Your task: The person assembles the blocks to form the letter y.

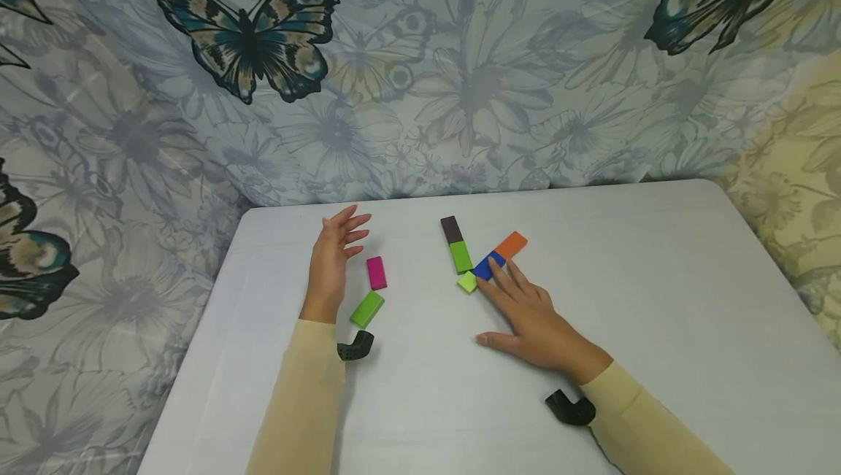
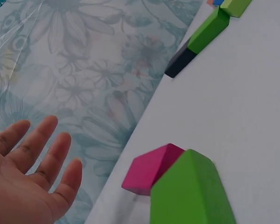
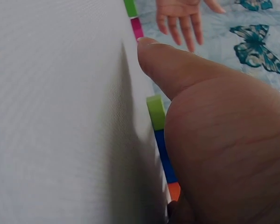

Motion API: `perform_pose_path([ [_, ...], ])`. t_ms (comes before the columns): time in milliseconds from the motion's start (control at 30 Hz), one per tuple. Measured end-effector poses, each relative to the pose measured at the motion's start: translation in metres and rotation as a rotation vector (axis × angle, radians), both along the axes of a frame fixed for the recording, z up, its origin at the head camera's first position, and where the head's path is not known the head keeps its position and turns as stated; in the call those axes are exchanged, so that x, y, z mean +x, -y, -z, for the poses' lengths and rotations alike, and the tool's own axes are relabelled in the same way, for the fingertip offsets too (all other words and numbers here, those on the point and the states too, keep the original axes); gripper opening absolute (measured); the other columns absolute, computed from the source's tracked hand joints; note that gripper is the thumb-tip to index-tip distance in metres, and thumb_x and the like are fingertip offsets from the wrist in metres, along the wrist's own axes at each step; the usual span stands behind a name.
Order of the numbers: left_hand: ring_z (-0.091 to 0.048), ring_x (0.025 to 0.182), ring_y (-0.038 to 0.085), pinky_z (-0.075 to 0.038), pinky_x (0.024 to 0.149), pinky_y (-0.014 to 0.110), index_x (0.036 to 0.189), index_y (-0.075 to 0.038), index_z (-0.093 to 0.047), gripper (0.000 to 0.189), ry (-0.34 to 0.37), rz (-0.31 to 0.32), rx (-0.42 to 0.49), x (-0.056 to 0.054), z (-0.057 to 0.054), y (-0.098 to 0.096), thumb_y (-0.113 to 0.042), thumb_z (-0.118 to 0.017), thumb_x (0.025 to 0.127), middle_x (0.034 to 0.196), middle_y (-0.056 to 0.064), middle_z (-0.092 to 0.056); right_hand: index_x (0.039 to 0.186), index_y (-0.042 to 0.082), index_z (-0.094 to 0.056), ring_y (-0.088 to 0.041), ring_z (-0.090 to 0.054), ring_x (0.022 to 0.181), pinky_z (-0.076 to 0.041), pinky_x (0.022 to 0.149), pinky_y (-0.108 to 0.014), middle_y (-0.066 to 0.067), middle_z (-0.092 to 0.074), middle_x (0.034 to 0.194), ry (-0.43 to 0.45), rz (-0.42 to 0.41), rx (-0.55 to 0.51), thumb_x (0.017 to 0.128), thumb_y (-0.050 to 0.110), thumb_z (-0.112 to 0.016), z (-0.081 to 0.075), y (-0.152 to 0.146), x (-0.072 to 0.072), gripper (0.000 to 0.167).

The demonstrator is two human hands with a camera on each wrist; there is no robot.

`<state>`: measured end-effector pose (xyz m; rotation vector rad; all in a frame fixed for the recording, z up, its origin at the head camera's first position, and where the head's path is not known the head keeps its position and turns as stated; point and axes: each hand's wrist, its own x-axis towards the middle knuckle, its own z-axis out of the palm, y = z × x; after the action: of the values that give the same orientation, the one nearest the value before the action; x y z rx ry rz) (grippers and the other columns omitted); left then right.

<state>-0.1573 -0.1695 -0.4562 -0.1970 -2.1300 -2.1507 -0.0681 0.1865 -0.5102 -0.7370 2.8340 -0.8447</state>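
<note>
My right hand lies with fingers spread, fingertips at the blue block. An orange block joins its far end, and a small lime block is by its near end. From there a green block and a dark brown block run away end to end. My left hand holds nothing, its fingers loosely extended, left of a magenta block. Close to that block's near end lies another green block. In the right wrist view, the thumb hides part of the row.
All the blocks lie on a white-covered table. Behind it hangs a butterfly-and-flower patterned cloth, which also covers the left side. Black wrist mounts sit at both sleeves.
</note>
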Motion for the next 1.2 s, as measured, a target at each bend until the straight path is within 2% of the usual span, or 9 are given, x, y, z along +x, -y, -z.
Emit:
perform_pose_path([
  [300,-0.055,0.134,0.044,-0.042,0.109,0.061,0.162,-0.003,-0.048,0.061,0.075,-0.029,-0.036,0.01,0.028,0.012,-0.045,-0.032,0.12,0.149,0.017,-0.062,0.173,0.017,-0.035,-0.039,0.003,0.165,-0.02,0.118,-0.069,-0.009,-0.01,0.181,0.016,-0.013,-0.011,0.103,0.058,-0.07,0.0,-0.002,-0.001,0.088],
  [500,-0.056,0.135,0.034,-0.044,0.11,0.053,0.161,-0.003,-0.049,0.056,0.069,-0.028,-0.139,0.011,0.051,0.019,-0.04,-0.038,0.12,0.148,0.011,-0.064,0.173,0.017,-0.034,-0.039,0.003,0.165,-0.02,0.119,-0.068,-0.009,-0.009,0.181,0.024,-0.016,0.004,0.104,0.055,-0.07,0.001,-0.002,-0.001,0.086],
  [600,-0.058,0.135,0.029,-0.045,0.112,0.048,0.16,-0.006,-0.051,0.052,0.07,-0.036,-0.2,0.01,0.058,0.02,-0.036,-0.051,0.118,0.147,0.007,-0.065,0.173,0.017,-0.034,-0.039,0.002,0.165,-0.02,0.119,-0.068,-0.01,-0.01,0.181,0.018,-0.016,0.009,0.104,0.054,-0.07,0.002,-0.002,-0.001,0.086],
  [767,-0.058,0.131,0.025,-0.045,0.113,0.044,0.16,-0.01,-0.054,0.059,0.083,-0.044,-0.289,0.011,0.063,0.02,-0.027,-0.075,0.107,0.146,0.004,-0.063,0.173,0.017,-0.034,-0.04,0.002,0.165,-0.019,0.12,-0.068,-0.011,-0.011,0.181,0.02,-0.017,0.015,0.104,0.055,-0.07,0.003,-0.003,-0.002,0.087],
  [933,-0.057,0.126,0.024,-0.047,0.111,0.044,0.158,-0.009,-0.055,0.07,0.066,-0.037,-0.373,0.01,0.064,0.017,-0.022,-0.087,0.097,0.14,0.008,-0.06,0.173,0.017,-0.034,-0.039,0.003,0.165,-0.019,0.119,-0.069,-0.011,-0.01,0.181,0.017,-0.019,0.019,0.104,0.055,-0.071,0.003,-0.002,-0.003,0.087],
  [1100,-0.056,0.124,0.024,-0.046,0.113,0.041,0.158,-0.01,-0.055,0.078,0.049,0.018,-0.502,0.007,0.063,0.014,-0.023,-0.093,0.092,0.13,0.008,-0.057,0.173,0.017,-0.035,-0.038,0.002,0.165,-0.019,0.119,-0.069,-0.01,-0.009,0.181,0.011,-0.024,0.021,0.104,0.056,-0.07,0.003,-0.002,-0.003,0.087],
  [1200,-0.056,0.128,0.026,-0.046,0.114,0.044,0.16,-0.01,-0.053,0.083,0.034,0.07,-0.587,0.007,0.064,0.013,-0.024,-0.094,0.089,0.131,0.008,-0.057,0.173,0.017,-0.035,-0.038,0.001,0.165,-0.019,0.12,-0.069,-0.011,-0.009,0.181,0.014,-0.024,0.021,0.103,0.056,-0.07,0.003,-0.002,-0.003,0.087],
])
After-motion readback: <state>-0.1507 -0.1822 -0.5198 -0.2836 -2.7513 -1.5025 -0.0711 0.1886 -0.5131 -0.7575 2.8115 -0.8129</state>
